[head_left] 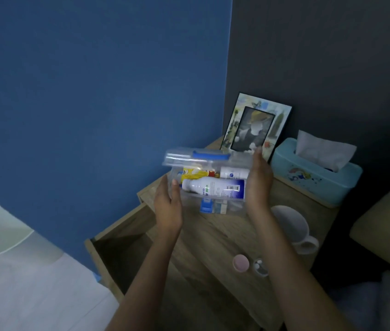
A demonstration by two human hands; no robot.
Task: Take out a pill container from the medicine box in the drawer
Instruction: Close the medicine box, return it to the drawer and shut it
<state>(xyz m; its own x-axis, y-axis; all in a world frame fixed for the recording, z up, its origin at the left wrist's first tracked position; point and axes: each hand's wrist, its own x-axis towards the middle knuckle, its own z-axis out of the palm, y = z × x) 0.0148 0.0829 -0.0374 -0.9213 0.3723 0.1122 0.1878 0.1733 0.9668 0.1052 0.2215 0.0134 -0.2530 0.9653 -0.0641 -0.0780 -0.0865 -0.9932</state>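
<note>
1. Two hands hold a clear plastic medicine box (209,185) between them: the left hand (168,206) lies flat against its left end with fingers straight and close together, and the right hand (259,181) presses its right end the same way, fingertips reaching up past the lid.
2. Between the palms, the box's clear lid with a blue handle (210,155) sits tilted and seems partly raised; a blue latch (206,204) hangs at the front wall below the fingers.
3. Inside, between the two hands, lie a large white bottle with a blue label (214,187), a smaller white bottle (233,173) behind it, and a yellow carton (195,173).
4. Below the left wrist the wooden drawer (117,247) stands open; the box is out of it, above the wooden bedside table (213,237).
5. Near the right forearm sit a small clear container holding white pills (259,266) and a pink round cap (241,263), so the pill container looks to be out already.
6. Judging by this, the next move is probably closing the lid flat, which calls for freeing one hand while the other steadies the box.
</note>
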